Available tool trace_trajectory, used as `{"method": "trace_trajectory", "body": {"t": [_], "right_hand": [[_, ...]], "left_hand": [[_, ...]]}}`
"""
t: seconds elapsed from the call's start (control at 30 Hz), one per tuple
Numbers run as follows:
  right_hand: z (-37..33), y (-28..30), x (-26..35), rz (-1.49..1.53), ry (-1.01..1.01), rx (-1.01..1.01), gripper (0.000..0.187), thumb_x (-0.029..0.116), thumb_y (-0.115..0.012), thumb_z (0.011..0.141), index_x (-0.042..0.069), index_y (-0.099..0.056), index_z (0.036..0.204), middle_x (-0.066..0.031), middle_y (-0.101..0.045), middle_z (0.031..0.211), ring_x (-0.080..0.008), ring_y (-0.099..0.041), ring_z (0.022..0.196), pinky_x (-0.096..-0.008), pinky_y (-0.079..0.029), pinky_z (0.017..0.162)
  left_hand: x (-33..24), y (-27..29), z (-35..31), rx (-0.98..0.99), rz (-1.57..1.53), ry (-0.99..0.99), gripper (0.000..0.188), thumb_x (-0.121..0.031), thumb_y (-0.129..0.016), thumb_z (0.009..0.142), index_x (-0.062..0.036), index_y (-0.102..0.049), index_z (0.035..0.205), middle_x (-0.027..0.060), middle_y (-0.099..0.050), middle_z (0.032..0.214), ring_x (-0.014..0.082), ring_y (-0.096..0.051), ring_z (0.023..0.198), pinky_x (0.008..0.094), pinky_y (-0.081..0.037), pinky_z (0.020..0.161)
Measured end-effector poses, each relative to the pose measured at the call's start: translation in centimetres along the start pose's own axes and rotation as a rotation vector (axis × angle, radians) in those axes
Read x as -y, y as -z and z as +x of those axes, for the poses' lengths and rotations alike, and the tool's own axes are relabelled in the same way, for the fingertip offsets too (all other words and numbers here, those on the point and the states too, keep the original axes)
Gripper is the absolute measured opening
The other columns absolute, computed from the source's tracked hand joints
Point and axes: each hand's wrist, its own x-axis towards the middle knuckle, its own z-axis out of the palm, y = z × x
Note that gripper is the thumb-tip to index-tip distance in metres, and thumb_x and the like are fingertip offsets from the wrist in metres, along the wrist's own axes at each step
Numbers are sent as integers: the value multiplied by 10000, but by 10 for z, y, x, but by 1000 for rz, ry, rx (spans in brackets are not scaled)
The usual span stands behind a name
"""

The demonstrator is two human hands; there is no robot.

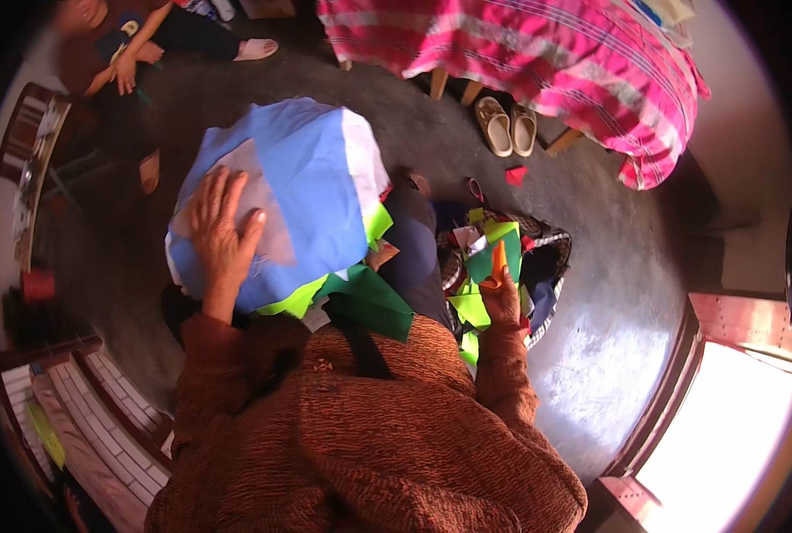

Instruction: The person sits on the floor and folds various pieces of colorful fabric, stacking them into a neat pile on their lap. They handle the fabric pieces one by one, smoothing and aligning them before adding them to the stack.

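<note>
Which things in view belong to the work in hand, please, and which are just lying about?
Apparently in use:
blue patchwork cloth, under the left hand
orange cloth piece, in the right hand
dark green cloth

Apparently lying about:
beige clogs
pink checked cover

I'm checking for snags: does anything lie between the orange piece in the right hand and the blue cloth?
Yes: the wearer's dark-clothed leg, left of the orange piece and right of the blue cloth.

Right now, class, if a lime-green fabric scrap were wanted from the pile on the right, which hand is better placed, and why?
Probably the right hand: it is beside the lime-green scraps, though holding an orange scrap. The left hand lies spread on the blue patched cloth, farther off.
</note>
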Motion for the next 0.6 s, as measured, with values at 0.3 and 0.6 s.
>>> {"method": "trace_trajectory", "body": {"t": [0.3, 0.6], "right_hand": [[-33, -211, 50, -1033, 440, 61, 277, 195, -625, 887, 84, -600, 1140, -21, -608, 962, -85, -556, 755, -200, -427, 587], [-80, -435, -101, -423, 74, 782, 500, 127, -604, 894, 88, -397, 1347, -62, -567, 1129, -128, -593, 787, -155, -459, 550]], "left_hand": [[-11, 2, 4, -6, -11, 88, 544, -388, -634, 769, -163, -541, 1256, 102, -454, 1376, 322, -344, 1326, 556, -213, 1075], [-2, 2, -6, -47, -75, 150, 612, -409, -636, 779, -138, -485, 1307, 108, -450, 1388, 300, -357, 1324, 547, -202, 1089]]}}
